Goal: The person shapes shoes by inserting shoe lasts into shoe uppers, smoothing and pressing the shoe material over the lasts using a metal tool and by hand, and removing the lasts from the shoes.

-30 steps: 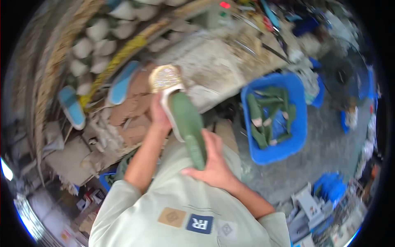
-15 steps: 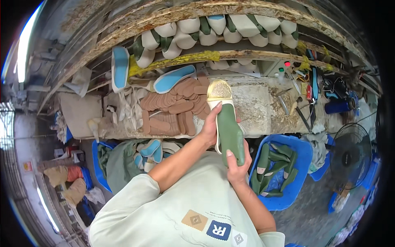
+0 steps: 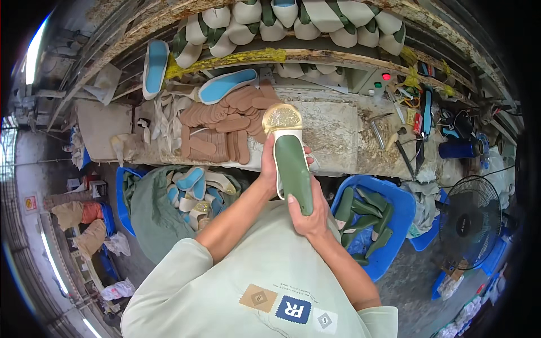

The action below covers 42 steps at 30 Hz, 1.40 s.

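A green shoe last (image 3: 293, 166) is held in front of my body, its front part inside a shoe upper (image 3: 283, 118) with a glittery gold toe and pale edges. My left hand (image 3: 269, 166) wraps round the upper just below the toe, with fingertips showing on the far side. Lower down, my right hand (image 3: 311, 213) grips the heel end of the last, thumb on top. The upper's pale edging hangs along the left side of the last. Brown insole-shaped pieces (image 3: 220, 121) lie stacked on the bench beyond my left hand.
A blue bin (image 3: 407, 225) of green lasts stands at the right, near a black fan (image 3: 469, 222). Left of me, shoe uppers (image 3: 194, 183) lie on green cloth. Shoes on lasts (image 3: 245, 28) line the rack above the bench. Hand tools (image 3: 377, 135) lie at right.
Both hands and the held shoe have shifted slightly left in the view, along with the surroundings, as the view moved. The grip on the last and upper looks much the same.
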Available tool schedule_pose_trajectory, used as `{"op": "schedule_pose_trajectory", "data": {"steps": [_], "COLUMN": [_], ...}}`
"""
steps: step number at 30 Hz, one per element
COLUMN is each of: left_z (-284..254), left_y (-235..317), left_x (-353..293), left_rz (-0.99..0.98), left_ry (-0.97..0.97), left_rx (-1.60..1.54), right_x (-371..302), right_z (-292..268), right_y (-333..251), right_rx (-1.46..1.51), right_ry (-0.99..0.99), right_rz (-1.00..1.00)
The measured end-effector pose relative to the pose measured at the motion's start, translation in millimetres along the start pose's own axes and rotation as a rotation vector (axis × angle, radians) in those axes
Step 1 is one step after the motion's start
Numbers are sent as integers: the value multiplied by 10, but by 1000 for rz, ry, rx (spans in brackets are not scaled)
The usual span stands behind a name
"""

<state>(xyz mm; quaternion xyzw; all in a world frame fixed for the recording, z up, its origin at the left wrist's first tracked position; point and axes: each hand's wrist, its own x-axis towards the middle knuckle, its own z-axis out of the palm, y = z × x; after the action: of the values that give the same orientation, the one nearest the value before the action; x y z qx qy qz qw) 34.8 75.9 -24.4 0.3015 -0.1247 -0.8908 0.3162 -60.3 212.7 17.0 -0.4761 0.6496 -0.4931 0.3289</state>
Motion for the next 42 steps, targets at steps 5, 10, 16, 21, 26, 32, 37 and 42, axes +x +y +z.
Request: {"op": "schedule_pose_trajectory", "data": {"steps": [5,10,16,21,26,32,37,42], "left_z": [74,-283,-122,107,155,-16,43,66], "left_y": [-285,-128,-70,66,110,44,26,-140], "left_x": [-159,-489,-876,-1042,-866,-743,-436,-130], "left_rz": [223,-242,-109,191,246,285,190,128], "left_ry": [450,281,169,406,420,460,360,196], "left_rx": [438,353,224,556,887,1063,1015,1100], "right_x": [135,155,453,1845,2018,1566,849,905], "right_z": [-46,-298,-637,-1191,-1793,-1041,-975,-961], "right_y": [93,72,-154,1239,3500,2146,191,-25], "right_rx": [-670,-631,-14,-86,-1117,-16,23,-430], "right_ry": [-202,-507,-996,-176,13,107,-642,-783], "right_rz": [-91,-290,-357,214,225,397,-20,195]}}
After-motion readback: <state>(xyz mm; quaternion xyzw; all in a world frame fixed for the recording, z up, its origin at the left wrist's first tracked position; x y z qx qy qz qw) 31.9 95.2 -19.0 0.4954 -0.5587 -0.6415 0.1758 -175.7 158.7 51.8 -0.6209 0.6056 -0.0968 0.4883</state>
